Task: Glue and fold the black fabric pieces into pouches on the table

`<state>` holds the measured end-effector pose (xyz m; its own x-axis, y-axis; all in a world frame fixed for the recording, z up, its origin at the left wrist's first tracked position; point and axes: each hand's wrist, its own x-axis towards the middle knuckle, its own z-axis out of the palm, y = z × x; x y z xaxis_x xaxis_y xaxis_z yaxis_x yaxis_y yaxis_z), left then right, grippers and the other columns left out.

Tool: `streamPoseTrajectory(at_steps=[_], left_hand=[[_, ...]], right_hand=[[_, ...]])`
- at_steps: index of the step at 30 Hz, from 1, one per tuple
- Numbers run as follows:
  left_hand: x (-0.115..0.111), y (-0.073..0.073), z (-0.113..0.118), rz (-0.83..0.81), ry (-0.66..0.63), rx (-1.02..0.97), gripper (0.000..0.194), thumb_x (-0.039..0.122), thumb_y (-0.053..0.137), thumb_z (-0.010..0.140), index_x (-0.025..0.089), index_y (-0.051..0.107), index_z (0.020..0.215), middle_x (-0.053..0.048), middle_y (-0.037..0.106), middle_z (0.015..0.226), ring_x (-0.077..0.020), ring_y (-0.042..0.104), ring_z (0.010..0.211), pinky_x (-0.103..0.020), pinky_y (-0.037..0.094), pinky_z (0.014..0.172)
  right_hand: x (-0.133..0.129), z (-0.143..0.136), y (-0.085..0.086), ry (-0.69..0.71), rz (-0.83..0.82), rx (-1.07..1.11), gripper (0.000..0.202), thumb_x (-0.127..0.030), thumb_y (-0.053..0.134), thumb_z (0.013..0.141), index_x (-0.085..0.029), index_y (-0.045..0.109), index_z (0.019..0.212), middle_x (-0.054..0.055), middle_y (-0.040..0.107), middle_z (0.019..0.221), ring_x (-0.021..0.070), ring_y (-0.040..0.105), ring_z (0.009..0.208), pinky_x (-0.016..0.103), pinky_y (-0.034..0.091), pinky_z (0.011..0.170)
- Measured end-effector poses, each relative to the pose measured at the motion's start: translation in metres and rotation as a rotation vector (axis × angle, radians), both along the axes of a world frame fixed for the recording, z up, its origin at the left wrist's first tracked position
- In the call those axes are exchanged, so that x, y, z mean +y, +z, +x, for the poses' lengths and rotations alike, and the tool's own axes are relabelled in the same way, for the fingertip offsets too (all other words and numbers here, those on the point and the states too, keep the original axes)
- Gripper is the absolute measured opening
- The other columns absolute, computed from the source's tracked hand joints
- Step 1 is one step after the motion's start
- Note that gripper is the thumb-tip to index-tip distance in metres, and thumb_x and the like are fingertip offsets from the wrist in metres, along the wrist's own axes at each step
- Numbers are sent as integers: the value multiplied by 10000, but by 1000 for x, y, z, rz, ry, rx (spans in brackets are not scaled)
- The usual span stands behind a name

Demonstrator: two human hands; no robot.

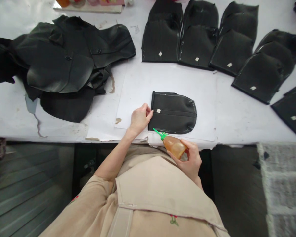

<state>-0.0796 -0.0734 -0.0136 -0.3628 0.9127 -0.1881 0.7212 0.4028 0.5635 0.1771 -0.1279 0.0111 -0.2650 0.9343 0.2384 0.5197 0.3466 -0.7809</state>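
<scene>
A black leather-like pouch [175,117], straight at its left end and rounded at its right, lies flat on white paper in front of me. It bears a small pale square tag and a whitish line along its edge. My left hand [140,119] is closed at its straight end, thumb and fingers pinching the edge there. With fingers wrapped round it, my right hand [191,158] holds an amber squeeze bottle [174,146] with a green nozzle. The bottle is tilted, its tip pointing left at the pouch's near left corner; I cannot tell whether it touches.
Similar black pouches [160,41] lie in overlapping stacks along the back and right of the white table [227,108]. A loose heap of black pieces [61,59] covers the left. A pale board [88,8] with containers stands at the back. The table's front edge runs close to my body.
</scene>
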Motion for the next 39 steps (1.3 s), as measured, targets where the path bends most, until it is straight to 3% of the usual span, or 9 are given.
streamPoseTrajectory(at_steps=[7, 12, 15, 20, 23, 27, 30, 35, 39], left_hand=[[0, 0, -1, 15, 6, -47, 114, 259, 607, 912, 218, 565, 814, -10, 680, 725, -178, 641, 671, -286, 451, 680], [2, -2, -6, -4, 30, -117, 142, 281, 609, 898, 217, 567, 779, -11, 694, 736, -171, 644, 678, -273, 449, 668], [2, -4, -10, -8, 34, -147, 160, 320, 613, 889, 219, 578, 771, -4, 692, 722, -169, 642, 673, -268, 441, 655], [-3, 1, -7, 43, 28, -214, 205, 382, 589, 879, 235, 564, 736, 6, 673, 702, -171, 613, 645, -288, 445, 656], [-3, -2, -4, 139, 75, -421, 230, 414, 626, 831, 242, 548, 700, 9, 663, 708, -176, 611, 672, -298, 479, 673], [6, -8, 2, 175, 372, -902, 379, 411, 828, 622, 204, 578, 818, -5, 705, 767, -167, 652, 700, -263, 517, 650], [12, -4, 5, 62, 521, -1164, 566, 269, 884, 546, 176, 598, 1025, -26, 753, 835, -174, 700, 702, -251, 548, 635], [17, 6, 12, -147, 470, -1450, 570, 141, 816, 624, 113, 655, 1171, -90, 788, 968, -261, 761, 855, -310, 629, 723], [21, 15, 31, -161, 489, -1539, 672, 81, 747, 669, 135, 618, 1327, -96, 793, 1029, -305, 764, 953, -387, 648, 838]], right_hand=[[2, -8, -4, 4, -106, 30, 568, -399, 879, 724, -213, 624, 1197, 84, 683, 1072, 253, 685, 968, 378, 616, 755], [3, -4, -5, -93, -596, 325, 573, -483, 827, 753, -207, 600, 1201, 101, 700, 1101, 250, 705, 917, 352, 612, 677], [9, 9, -5, -34, -784, 528, 537, -641, 535, 916, -214, 582, 1238, 129, 711, 1059, 241, 693, 778, 318, 549, 518], [41, 50, 16, -146, -684, 766, 671, -789, 283, 922, -298, 659, 1182, 102, 658, 971, 195, 558, 654, 270, 440, 396], [63, 80, 46, -267, -601, 1058, 675, -839, 501, 809, -266, 701, 1105, 73, 592, 888, 131, 390, 566, 187, 238, 277], [73, 121, 73, -511, -420, 1357, 682, -663, 891, 562, -216, 712, 1045, 44, 603, 882, 94, 464, 626, 121, 372, 334], [68, 150, 63, -717, -296, 1360, 687, -580, 956, 508, -206, 725, 1035, 51, 683, 923, 117, 596, 715, 126, 484, 430], [51, 190, 24, -936, -299, 1361, 631, -527, 976, 486, -239, 747, 999, 28, 756, 991, 149, 689, 729, 150, 518, 456], [44, 217, 13, -1003, -237, 1347, 574, -527, 965, 515, -241, 753, 966, 9, 767, 943, 162, 706, 698, 177, 532, 459]])
